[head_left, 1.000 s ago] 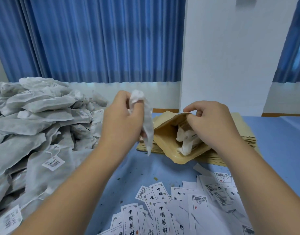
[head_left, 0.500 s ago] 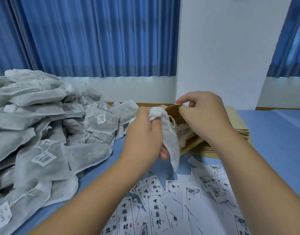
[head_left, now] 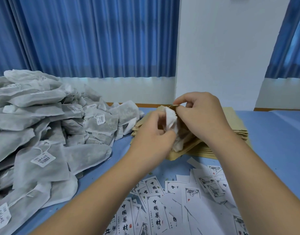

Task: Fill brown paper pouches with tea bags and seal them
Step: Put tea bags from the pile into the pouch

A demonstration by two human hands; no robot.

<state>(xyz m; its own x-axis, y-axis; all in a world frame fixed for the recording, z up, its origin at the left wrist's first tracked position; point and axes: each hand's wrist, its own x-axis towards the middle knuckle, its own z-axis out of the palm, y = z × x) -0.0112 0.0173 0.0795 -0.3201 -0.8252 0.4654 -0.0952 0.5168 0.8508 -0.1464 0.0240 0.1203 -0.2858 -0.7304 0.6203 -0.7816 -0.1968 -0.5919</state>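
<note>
Curtains: deep blue pleated fabric (head_left: 95,36) hanging in vertical folds across the back, with a second strip (head_left: 291,39) at far right; a plain white wall column (head_left: 218,53) stands between them.
Table: flat, matte blue surface (head_left: 274,133), flecked with small crumbs near the middle.
Tea bag heap: a big loose mound of grey-white, gauzy, pillow-shaped tea bags (head_left: 35,126) on the left of the table, many trailing thin strings and small barcode tags.
Printed labels: white paper slips (head_left: 166,211) with black characters and framed pictures, scattered flat and overlapping at the near edge between the forearms.
Pouch stack: flat brown paper pouches (head_left: 237,133) piled evenly at centre-right, mostly hidden by the right hand and wrist.
Open pouch: one brown paper pouch (head_left: 176,155) held tilted above the stack, mouth up and spread.
Right hand: the right hand (head_left: 200,116) pinches the pouch's upper rim between thumb and fingertips.
Left hand: the left hand (head_left: 154,133) is closed around a crumpled white tea bag (head_left: 170,118), which sits at the pouch's mouth and partly inside.
</note>
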